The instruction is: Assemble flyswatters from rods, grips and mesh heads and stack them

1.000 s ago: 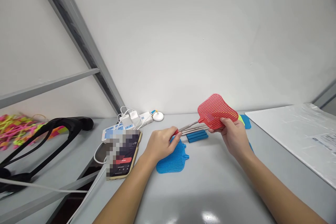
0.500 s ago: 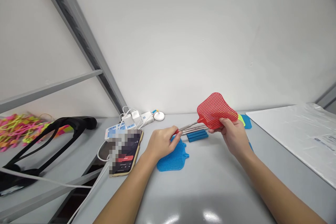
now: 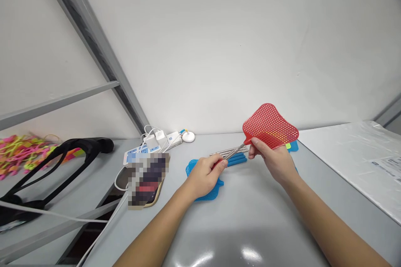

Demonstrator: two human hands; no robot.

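Observation:
A red fly swatter [image 3: 271, 125] with a perforated head and a thin metal rod is held up between both my hands. My left hand [image 3: 205, 175] is closed around its handle end, where a bit of red shows. My right hand [image 3: 272, 156] pinches the lower edge of the head near its neck. Below and behind my left hand lies a blue swatter head [image 3: 210, 194], partly covered by that hand. Beyond the rod, several blue handles [image 3: 237, 159] with metal rods [image 3: 224, 151] lie side by side. Blue and yellow-green swatter heads [image 3: 293, 146] show behind my right hand.
At left, a phone [image 3: 150, 181] lies by a power strip [image 3: 140, 154] with plugged-in white chargers and cables. A white round device [image 3: 188, 136] sits behind. A black strap-like frame [image 3: 69, 171] and colourful pieces [image 3: 25, 154] are far left. A white wrapped sheet [image 3: 354, 154] covers the right.
The swatter's head has moved right and slightly up, turning flatter to view. My left hand has shifted right and a little down, and my right hand now grips closer to the neck.

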